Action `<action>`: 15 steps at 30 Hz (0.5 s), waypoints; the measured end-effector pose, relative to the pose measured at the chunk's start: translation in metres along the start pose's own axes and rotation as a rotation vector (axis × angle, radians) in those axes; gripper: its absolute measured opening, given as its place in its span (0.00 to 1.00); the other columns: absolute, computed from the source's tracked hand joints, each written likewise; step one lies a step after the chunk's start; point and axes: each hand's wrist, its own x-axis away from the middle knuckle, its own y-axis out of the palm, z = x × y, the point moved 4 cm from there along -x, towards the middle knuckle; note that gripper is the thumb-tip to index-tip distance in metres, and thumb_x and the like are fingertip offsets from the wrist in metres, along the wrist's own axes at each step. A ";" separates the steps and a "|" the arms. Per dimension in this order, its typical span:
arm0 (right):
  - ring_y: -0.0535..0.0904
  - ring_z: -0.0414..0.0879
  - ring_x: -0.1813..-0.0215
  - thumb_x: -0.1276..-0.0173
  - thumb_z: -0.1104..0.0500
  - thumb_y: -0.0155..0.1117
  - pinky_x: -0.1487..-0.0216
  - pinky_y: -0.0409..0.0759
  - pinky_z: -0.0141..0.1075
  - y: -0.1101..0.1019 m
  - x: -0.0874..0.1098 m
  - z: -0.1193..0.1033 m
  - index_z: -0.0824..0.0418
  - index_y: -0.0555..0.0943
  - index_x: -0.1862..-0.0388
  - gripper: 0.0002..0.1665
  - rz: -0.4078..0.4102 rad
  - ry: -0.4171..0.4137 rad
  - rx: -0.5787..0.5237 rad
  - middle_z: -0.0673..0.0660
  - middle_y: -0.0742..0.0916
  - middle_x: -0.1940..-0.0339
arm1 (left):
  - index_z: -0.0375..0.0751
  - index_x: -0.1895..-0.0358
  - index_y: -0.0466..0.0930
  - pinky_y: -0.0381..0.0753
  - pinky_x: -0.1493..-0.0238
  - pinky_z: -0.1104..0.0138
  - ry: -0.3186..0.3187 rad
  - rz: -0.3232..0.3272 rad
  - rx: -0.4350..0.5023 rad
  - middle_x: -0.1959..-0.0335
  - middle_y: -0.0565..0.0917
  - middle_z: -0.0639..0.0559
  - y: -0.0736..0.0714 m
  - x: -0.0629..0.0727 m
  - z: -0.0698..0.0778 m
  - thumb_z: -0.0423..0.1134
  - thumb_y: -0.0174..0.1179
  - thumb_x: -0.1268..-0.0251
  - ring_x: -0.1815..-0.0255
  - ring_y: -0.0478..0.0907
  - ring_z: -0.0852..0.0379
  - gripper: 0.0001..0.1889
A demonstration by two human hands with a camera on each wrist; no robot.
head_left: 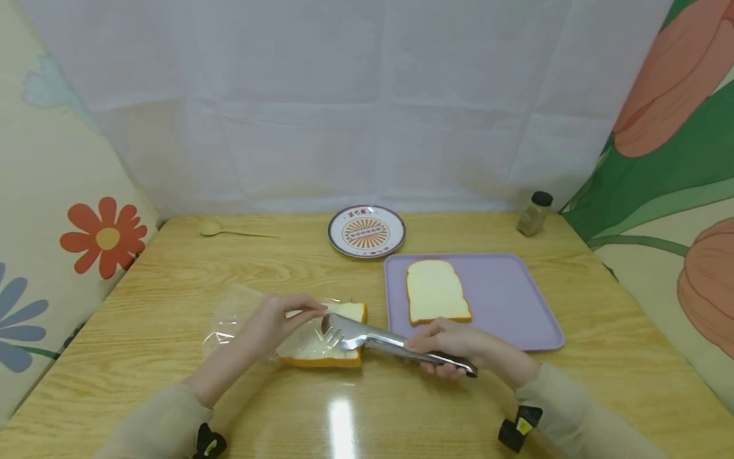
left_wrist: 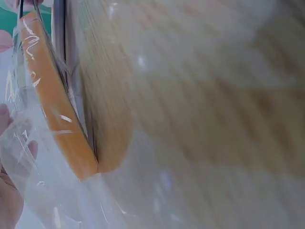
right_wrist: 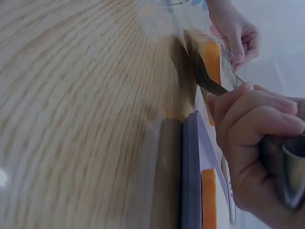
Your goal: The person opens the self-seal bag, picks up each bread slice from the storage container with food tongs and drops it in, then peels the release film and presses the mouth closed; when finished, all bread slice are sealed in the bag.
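Observation:
My left hand (head_left: pixel 287 317) pinches the edge of a clear plastic bag (head_left: pixel 235 319) between thumb and fingers. Inside the bag is a slice of bread (head_left: pixel 321 362) with an orange-brown crust; the left wrist view shows its crust (left_wrist: pixel 62 105) behind the film. With my right hand (head_left: pixel 450 347) I grip metal tongs (head_left: pixel 387 341) by their dark handle. The tongs' jaws reach over and under the bread's right side, as the tongs (right_wrist: pixel 204 78) in the right wrist view show. Another bread slice (head_left: pixel 437 290) lies just beyond my right hand.
A lilac tray (head_left: pixel 504 299) on the right of the wooden table (head_left: pixel 424 408) bears that other slice. Behind stand a patterned plate (head_left: pixel 367 231) and a black-lidded seasoning jar (head_left: pixel 534 215). A gold spoon (head_left: pixel 232 231) lies at the back left.

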 end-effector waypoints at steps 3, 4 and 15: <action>0.62 0.34 0.91 0.31 0.53 0.57 0.92 0.61 0.25 -0.002 0.002 0.000 0.73 0.79 0.57 0.21 0.002 -0.017 0.019 0.50 0.76 0.86 | 0.40 0.66 0.86 0.85 0.58 0.68 0.004 0.014 -0.007 0.68 0.88 0.50 -0.001 0.000 0.001 0.26 0.66 0.50 0.65 0.86 0.56 0.08; 0.62 0.34 0.91 0.31 0.53 0.58 0.92 0.61 0.25 -0.003 0.002 0.000 0.73 0.80 0.57 0.21 0.005 -0.026 0.029 0.50 0.76 0.86 | 0.40 0.66 0.86 0.85 0.58 0.69 0.008 0.015 -0.003 0.68 0.88 0.50 -0.001 0.000 0.002 0.26 0.66 0.50 0.66 0.86 0.56 0.08; 0.61 0.34 0.90 0.30 0.50 0.53 0.92 0.58 0.23 -0.005 -0.002 0.010 0.71 0.77 0.55 0.23 -0.094 0.036 -0.093 0.48 0.75 0.85 | 0.36 0.64 0.86 0.82 0.57 0.78 0.029 -0.027 0.107 0.66 0.88 0.46 0.002 0.001 0.002 0.25 0.63 0.46 0.63 0.85 0.62 0.08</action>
